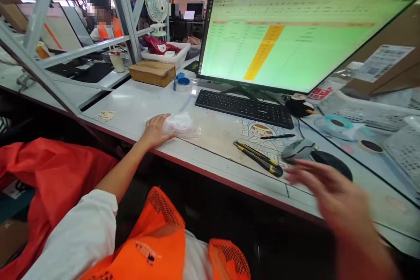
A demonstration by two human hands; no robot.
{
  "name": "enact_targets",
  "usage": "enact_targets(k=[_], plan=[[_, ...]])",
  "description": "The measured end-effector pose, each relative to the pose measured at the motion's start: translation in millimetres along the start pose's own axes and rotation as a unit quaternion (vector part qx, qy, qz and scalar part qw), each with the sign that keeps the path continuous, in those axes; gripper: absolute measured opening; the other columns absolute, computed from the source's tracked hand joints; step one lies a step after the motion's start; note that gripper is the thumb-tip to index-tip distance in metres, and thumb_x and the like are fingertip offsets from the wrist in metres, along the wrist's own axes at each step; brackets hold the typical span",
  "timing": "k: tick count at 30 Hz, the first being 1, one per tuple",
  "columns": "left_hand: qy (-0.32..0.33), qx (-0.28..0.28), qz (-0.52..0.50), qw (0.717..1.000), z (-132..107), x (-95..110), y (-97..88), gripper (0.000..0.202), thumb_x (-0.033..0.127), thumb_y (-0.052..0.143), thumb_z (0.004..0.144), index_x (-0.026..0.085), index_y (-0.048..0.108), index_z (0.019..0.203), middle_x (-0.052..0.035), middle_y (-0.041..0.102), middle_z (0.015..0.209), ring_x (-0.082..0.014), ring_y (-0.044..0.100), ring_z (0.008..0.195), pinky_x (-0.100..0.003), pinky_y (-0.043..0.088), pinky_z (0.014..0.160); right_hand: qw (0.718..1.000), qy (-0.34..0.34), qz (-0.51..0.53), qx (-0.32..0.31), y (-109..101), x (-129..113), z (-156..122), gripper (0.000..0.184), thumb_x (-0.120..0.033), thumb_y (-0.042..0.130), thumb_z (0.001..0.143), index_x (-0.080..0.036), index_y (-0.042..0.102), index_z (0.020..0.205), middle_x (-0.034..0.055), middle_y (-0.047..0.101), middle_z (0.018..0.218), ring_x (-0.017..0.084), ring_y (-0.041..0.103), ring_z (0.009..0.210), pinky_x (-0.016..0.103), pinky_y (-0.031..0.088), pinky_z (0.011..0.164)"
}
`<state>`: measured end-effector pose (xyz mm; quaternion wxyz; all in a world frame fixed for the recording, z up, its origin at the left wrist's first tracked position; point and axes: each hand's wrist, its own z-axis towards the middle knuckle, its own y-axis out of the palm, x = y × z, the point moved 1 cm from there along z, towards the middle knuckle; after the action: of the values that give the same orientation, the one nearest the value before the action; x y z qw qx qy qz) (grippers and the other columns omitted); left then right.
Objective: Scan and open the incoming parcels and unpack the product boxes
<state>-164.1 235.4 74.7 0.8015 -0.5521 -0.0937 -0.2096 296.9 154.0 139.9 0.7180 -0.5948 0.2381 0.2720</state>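
Observation:
My left hand (155,130) rests on the white desk (131,105) and grips a small item in a clear plastic bag (181,125). My right hand (331,194) hovers blurred near the desk's front edge, fingers stretched out, just in front of a grey mouse (298,148) on its black pad (331,164). A yellow-and-black utility knife (259,158) lies between the two hands. A black pen (277,136) lies beyond the knife.
A black keyboard (244,107) and a large monitor (295,37) showing a green spreadsheet stand ahead. A cardboard box (152,72), blue tape (182,81), white baskets (367,111), tape rolls (337,123) and a red bag (39,175) surround me. Another person (105,19) sits beyond the metal frame (126,13).

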Motion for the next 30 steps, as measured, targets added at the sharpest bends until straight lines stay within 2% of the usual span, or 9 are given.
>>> enact_targets(k=[3, 7, 10, 13, 17, 19, 21, 26, 30], plan=[[0.03, -0.009, 0.009, 0.999, 10.0, 8.7, -0.7, 0.087, 0.058, 0.076, 0.086, 0.021, 0.042, 0.156, -0.0155, 0.046, 0.161, -0.0357, 0.039, 0.149, -0.053, 0.019, 0.127, 0.973, -0.06, 0.185, -0.124, 57.2, -50.8, 59.2, 0.046, -0.061, 0.063, 0.089, -0.021, 0.066, 0.112, 0.0134, 0.075, 0.098, 0.026, 0.073, 0.081, 0.045, 0.063, 0.08], [-0.031, -0.093, -0.066, 0.993, 18.6, 6.1, 11.4, 0.081, 0.051, 0.069, 0.091, 0.013, 0.043, 0.157, -0.0204, 0.053, 0.154, -0.0368, 0.052, 0.141, -0.047, 0.037, 0.119, 0.964, -0.093, 0.169, -0.183, 147.6, -111.0, 135.2, 0.027, -0.03, 0.053, 0.095, -0.016, 0.065, 0.115, 0.0088, 0.073, 0.098, 0.018, 0.069, 0.079, 0.036, 0.06, 0.081], [-0.016, -0.068, -0.138, 0.988, 17.0, -1.5, 18.6, 0.067, 0.043, 0.064, 0.094, 0.013, 0.05, 0.152, -0.017, 0.057, 0.152, -0.032, 0.055, 0.139, -0.041, 0.041, 0.118, 0.968, -0.08, 0.157, -0.18, 194.2, -126.0, 162.1, 0.033, -0.015, 0.054, 0.091, -0.012, 0.065, 0.122, 0.0106, 0.073, 0.105, 0.018, 0.067, 0.084, 0.038, 0.056, 0.093], [-0.012, -0.025, -0.141, 0.99, 13.8, -5.9, 23.0, 0.05, 0.035, 0.06, 0.094, 0.013, 0.062, 0.139, -0.015, 0.067, 0.139, -0.0303, 0.063, 0.128, -0.04, 0.046, 0.111, 0.967, -0.06, 0.178, -0.175, 219.1, -120.5, 167.9, 0.032, -0.016, 0.061, 0.09, -0.011, 0.066, 0.121, 0.009, 0.072, 0.095, 0.019, 0.065, 0.088, 0.04, 0.051, 0.1], [-0.055, 0.03, -0.12, 0.991, 21.3, 1.4, 29.0, 0.024, 0.023, 0.055, 0.093, 0.016, 0.072, 0.108, -0.009, 0.076, 0.093, -0.0271, 0.07, 0.092, -0.037, 0.052, 0.091, 0.945, -0.018, 0.248, -0.214, 226.3, -101.2, 168.0, 0.025, -0.028, 0.073, 0.085, -0.015, 0.068, 0.106, 0.0, 0.063, 0.068, 0.016, 0.059, 0.065, 0.033, 0.054, 0.075], [-0.063, 0.068, -0.13, 0.987, 35.8, 10.4, 32.4, 0.018, 0.018, 0.055, 0.09, 0.018, 0.069, 0.102, -0.0044, 0.073, 0.086, -0.0227, 0.068, 0.085, -0.033, 0.052, 0.087, 0.928, 0.012, 0.3, -0.223, 220.8, -91.5, 171.1, 0.025, -0.027, 0.074, 0.081, -0.017, 0.064, 0.101, -0.0021, 0.061, 0.065, 0.015, 0.055, 0.058, 0.029, 0.051, 0.059], [-0.061, 0.108, -0.155, 0.98, 59.5, 22.6, 36.9, 0.017, 0.016, 0.055, 0.089, 0.018, 0.067, 0.101, -0.0022, 0.072, 0.087, -0.0192, 0.066, 0.084, -0.029, 0.052, 0.085, 0.907, 0.035, 0.36, -0.216, 210.9, -84.4, 175.8, 0.026, -0.025, 0.074, 0.075, -0.019, 0.06, 0.096, -0.0014, 0.063, 0.072, 0.015, 0.058, 0.061, 0.026, 0.05, 0.053], [-0.037, 0.199, -0.236, 0.95, 136.1, 65.0, 57.3, 0.028, 0.012, 0.047, 0.092, 0.015, 0.063, 0.114, -0.008, 0.073, 0.111, -0.0189, 0.068, 0.103, -0.028, 0.054, 0.094, 0.852, 0.034, 0.498, -0.158, 181.3, -80.6, 187.5, 0.039, -0.036, 0.076, 0.066, -0.024, 0.05, 0.092, -0.0006, 0.068, 0.087, 0.017, 0.067, 0.076, 0.028, 0.057, 0.059], [-0.008, 0.233, -0.278, 0.932, 165.3, 83.9, 71.0, 0.047, 0.006, 0.044, 0.089, 0.016, 0.06, 0.131, -0.0098, 0.07, 0.123, -0.0208, 0.065, 0.115, -0.034, 0.051, 0.106, 0.843, 0.023, 0.532, -0.074, 166.3, -74.4, 200.2, 0.042, -0.043, 0.073, 0.067, -0.024, 0.049, 0.096, -0.0003, 0.067, 0.08, 0.017, 0.066, 0.068, 0.027, 0.054, 0.053]])
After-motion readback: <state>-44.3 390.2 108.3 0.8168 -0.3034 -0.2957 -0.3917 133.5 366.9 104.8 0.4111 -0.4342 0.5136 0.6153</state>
